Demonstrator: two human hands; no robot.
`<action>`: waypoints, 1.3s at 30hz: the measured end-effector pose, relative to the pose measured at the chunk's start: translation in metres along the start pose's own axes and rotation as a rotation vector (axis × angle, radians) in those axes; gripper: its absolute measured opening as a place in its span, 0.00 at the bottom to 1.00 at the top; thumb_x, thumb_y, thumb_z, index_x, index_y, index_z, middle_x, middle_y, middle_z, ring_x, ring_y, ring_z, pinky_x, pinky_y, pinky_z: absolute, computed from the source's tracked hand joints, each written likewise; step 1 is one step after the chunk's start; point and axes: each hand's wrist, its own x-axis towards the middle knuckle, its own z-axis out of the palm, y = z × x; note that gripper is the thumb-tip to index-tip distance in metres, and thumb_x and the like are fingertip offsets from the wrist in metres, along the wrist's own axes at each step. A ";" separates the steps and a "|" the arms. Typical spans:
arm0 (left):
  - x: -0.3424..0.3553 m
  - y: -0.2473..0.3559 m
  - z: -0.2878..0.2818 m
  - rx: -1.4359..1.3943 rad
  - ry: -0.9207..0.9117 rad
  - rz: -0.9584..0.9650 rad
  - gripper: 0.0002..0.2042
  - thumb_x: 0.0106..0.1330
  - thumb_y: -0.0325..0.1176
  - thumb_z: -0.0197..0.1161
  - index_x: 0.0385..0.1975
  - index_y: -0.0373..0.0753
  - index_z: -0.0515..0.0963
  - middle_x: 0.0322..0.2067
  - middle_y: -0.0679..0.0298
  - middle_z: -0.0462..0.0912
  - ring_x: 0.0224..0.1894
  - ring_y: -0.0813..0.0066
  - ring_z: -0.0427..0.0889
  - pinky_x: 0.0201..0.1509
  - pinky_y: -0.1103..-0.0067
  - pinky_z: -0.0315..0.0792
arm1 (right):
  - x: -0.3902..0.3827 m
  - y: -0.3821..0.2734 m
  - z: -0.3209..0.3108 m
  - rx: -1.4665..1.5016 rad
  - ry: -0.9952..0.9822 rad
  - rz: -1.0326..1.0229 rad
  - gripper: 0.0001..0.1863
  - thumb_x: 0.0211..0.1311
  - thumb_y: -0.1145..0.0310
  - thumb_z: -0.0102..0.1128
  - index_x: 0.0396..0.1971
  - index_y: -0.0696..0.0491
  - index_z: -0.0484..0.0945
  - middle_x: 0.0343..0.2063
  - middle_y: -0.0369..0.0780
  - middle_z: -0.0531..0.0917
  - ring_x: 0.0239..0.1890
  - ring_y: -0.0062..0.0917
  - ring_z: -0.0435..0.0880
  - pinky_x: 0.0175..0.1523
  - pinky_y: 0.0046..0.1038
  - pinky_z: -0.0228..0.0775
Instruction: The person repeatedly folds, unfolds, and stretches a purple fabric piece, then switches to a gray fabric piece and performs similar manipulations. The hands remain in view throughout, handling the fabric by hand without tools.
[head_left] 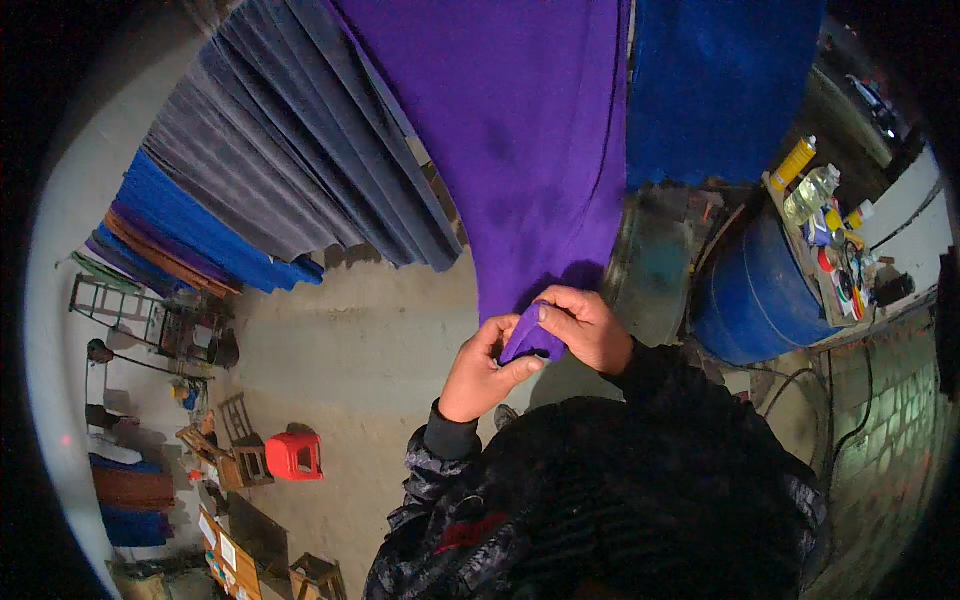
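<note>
A long purple cloth [520,130] runs down from the top of the view to my hands, narrowing toward its lower end. My left hand [485,370] grips the folded lower edge of that cloth, its thumb along the underside of the fold. On the other side, my right hand [585,330] holds the same fold, with thumb and forefinger pressed on the fabric. The fingertips of both hands are partly hidden in the bunched cloth.
Grey [280,150] and blue [720,80] cloths hang left and right of the purple one. A blue barrel [750,300] and board [845,305] with bottles, cans and small items stand right. A red stool [292,456], wooden furniture and metal racks are lower left on the concrete floor [380,370].
</note>
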 end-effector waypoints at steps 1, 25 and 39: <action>0.001 -0.001 0.009 0.042 0.030 0.027 0.19 0.68 0.30 0.76 0.55 0.35 0.77 0.41 0.70 0.83 0.43 0.83 0.79 0.49 0.80 0.76 | -0.002 0.001 -0.005 0.059 -0.034 0.009 0.10 0.77 0.67 0.59 0.41 0.59 0.82 0.29 0.28 0.77 0.35 0.10 0.72 0.39 0.23 0.66; 0.014 0.021 0.025 0.031 0.134 0.047 0.11 0.84 0.39 0.56 0.42 0.37 0.76 0.30 0.78 0.69 0.33 0.88 0.64 0.37 0.84 0.64 | 0.009 -0.003 -0.017 0.205 -0.200 0.083 0.23 0.83 0.53 0.55 0.27 0.52 0.74 0.27 0.23 0.65 0.32 0.10 0.62 0.35 0.22 0.56; 0.025 0.011 -0.018 -0.295 0.309 -0.018 0.17 0.84 0.46 0.54 0.39 0.37 0.76 0.32 0.71 0.75 0.35 0.83 0.72 0.42 0.79 0.68 | 0.033 -0.007 -0.021 0.084 -0.313 0.074 0.17 0.76 0.60 0.65 0.28 0.55 0.79 0.23 0.25 0.69 0.29 0.10 0.65 0.32 0.23 0.57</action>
